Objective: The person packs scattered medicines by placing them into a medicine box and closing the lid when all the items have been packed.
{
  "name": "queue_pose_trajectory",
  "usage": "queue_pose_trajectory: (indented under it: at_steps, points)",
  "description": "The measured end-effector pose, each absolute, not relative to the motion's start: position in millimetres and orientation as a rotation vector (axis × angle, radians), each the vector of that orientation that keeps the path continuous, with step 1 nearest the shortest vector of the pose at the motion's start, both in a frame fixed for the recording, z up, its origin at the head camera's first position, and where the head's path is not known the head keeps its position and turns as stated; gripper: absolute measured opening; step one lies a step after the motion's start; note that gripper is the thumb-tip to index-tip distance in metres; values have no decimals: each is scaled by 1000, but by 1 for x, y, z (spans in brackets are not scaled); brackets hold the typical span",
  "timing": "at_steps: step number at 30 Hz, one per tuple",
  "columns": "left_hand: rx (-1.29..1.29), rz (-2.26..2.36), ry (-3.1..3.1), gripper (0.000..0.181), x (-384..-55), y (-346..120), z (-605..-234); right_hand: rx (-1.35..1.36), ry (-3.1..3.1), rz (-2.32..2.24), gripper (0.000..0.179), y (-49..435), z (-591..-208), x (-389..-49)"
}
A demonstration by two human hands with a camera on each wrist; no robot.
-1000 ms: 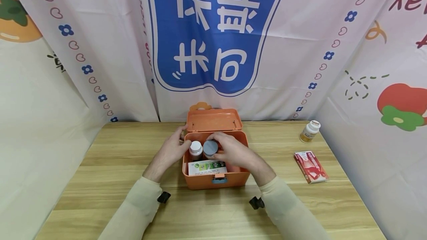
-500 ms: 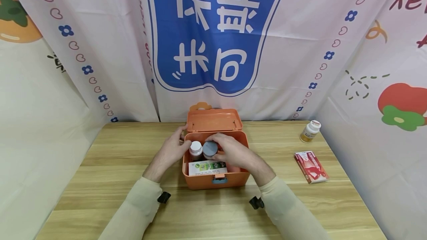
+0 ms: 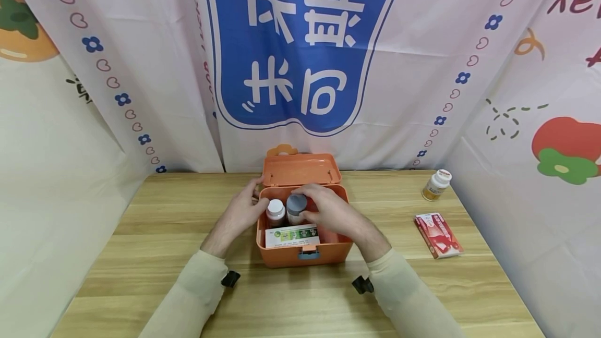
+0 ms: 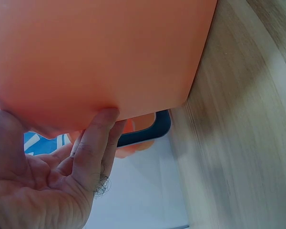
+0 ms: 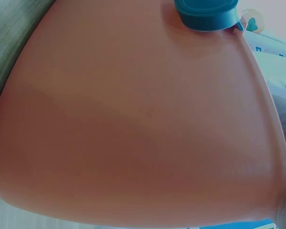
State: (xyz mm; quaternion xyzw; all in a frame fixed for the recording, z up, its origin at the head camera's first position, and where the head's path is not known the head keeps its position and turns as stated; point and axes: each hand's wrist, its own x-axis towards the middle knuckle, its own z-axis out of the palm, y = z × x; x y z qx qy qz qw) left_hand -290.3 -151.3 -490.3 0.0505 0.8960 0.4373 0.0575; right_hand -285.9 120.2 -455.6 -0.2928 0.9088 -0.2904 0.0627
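An orange storage box (image 3: pixel 281 261) stands on the table with its lid (image 3: pixel 301 169) tipped back. Inside it, my right hand (image 3: pixel 328 212) holds a grey-capped bottle (image 3: pixel 297 205) between thumb and fingers. Right beside that stands a white-capped bottle (image 3: pixel 276 209). A white and green carton (image 3: pixel 292 236) lies along the front of the box. My left hand (image 3: pixel 241 210) grips the box's left side, thumb at the rim; in the left wrist view its fingertips (image 4: pixel 107 114) touch the outer wall. The right wrist view shows the box's outside, with the right fingers hidden.
Over on the right of the wooden table (image 3: pixel 164 233) lie a red and white carton (image 3: pixel 439 234) and an upright white-capped bottle (image 3: pixel 436 185). A blue latch (image 3: pixel 309 254) sits on the box's front. Printed cloth (image 3: pixel 404 98) hangs behind.
The grey-capped bottle has risen slightly in my right hand, its side showing more below the cap. My left hand has stayed at the box.
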Motion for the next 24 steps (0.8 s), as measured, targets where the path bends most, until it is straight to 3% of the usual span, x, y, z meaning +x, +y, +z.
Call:
queue_pose_trajectory:
  at_steps: [24]
  points:
    - [153,1329,2719,74,-290,-151,-491,-755,2777,-1034,54,144,-439,-289]
